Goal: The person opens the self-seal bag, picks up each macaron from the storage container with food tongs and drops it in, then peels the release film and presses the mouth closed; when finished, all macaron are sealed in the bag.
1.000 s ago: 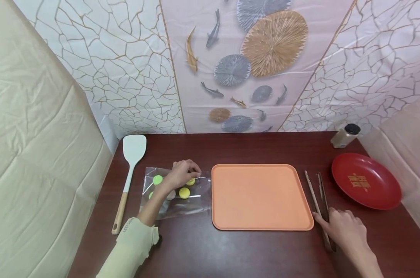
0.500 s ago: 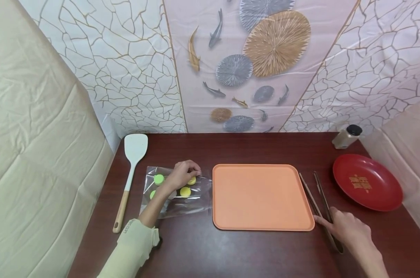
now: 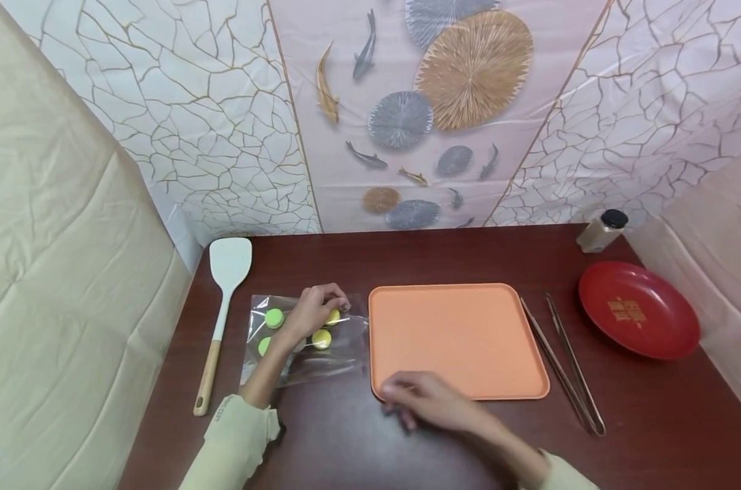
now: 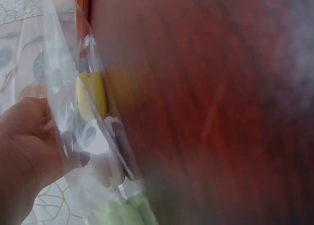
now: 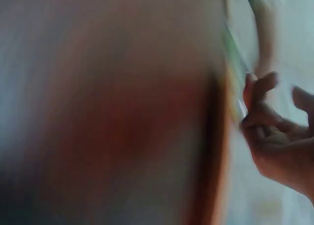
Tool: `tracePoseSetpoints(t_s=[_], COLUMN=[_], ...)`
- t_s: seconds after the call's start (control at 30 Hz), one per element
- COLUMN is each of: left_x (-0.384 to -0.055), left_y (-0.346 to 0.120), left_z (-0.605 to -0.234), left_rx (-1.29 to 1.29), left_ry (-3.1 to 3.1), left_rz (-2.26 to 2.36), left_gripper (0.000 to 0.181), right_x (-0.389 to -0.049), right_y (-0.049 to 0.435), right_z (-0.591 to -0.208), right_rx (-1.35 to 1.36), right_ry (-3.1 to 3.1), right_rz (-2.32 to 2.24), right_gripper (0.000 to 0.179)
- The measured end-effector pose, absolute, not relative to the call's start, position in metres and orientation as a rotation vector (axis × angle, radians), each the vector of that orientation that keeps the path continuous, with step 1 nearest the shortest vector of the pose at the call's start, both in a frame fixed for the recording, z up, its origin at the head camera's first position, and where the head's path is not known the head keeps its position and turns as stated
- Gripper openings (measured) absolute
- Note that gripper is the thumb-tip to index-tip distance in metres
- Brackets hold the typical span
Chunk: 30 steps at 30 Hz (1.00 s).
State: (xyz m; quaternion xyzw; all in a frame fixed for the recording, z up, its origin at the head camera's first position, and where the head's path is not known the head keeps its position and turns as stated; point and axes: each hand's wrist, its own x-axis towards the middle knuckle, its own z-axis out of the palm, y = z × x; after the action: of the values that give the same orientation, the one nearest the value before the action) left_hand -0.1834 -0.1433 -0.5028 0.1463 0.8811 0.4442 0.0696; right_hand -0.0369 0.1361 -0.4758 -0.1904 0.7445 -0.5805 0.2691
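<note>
A clear plastic bag [image 3: 339, 361] with several yellow and green macarons [image 3: 322, 339] lies left of the orange tray [image 3: 462, 333]. My left hand [image 3: 311, 314] pinches the bag's far edge and covers part of what is inside. Seen from the left wrist, the bag's film [image 4: 61, 92] crosses in front of the fingers, beside a yellow macaron [image 4: 93, 96]. My right hand [image 3: 431, 401], blurred by motion, hovers over the tray's near left corner with loosely bent fingers and nothing in them. Metal tongs [image 3: 593, 418] lie spread on the table right of the tray.
A white spatula [image 3: 228, 269] with a wooden handle lies along the left side. At the right stands a red plate [image 3: 664, 320], with a black-capped jar [image 3: 601, 233] behind it. Cloth-covered walls [image 3: 235, 136] close off the back and both sides.
My right hand has let go of the tongs, leaving them on the table, and has swung left to the tray's near corner. The left hand has stayed at the bag.
</note>
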Motion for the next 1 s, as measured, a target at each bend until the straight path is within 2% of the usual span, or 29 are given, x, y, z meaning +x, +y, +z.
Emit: tracePoseSetpoints(t_s=[0.2,0.33,0.63,0.93,1.0], left_x=[-0.181,-0.182,-0.183,-0.185,-0.19], left_y=[-0.141,-0.14,-0.141,-0.146,-0.152], left_z=[-0.504,-0.505,-0.503,-0.504,-0.515], left_rx=[0.439,0.425,0.37,0.296,0.294], left_ry=[2.66,2.651,2.711,2.761,2.78], left_rz=[1.389,1.435,1.418,1.384,1.421], left_gripper=[0.014,0.015,0.014,0.012,0.012], right_x=[-0.036,-0.044,-0.056,-0.065,-0.068], right_y=[0.061,0.04,0.032,0.035,0.038], right_z=[-0.501,-0.505,-0.504,-0.501,-0.499], right_rx=[-0.207,-0.022,-0.01,-0.046,-0.068], right_ry=[1.525,1.407,1.291,1.297,1.338], right_rz=[-1.795,-1.961,-2.006,-1.952,-1.923], right_gripper=[0.053,0.054,0.057,0.041,0.043])
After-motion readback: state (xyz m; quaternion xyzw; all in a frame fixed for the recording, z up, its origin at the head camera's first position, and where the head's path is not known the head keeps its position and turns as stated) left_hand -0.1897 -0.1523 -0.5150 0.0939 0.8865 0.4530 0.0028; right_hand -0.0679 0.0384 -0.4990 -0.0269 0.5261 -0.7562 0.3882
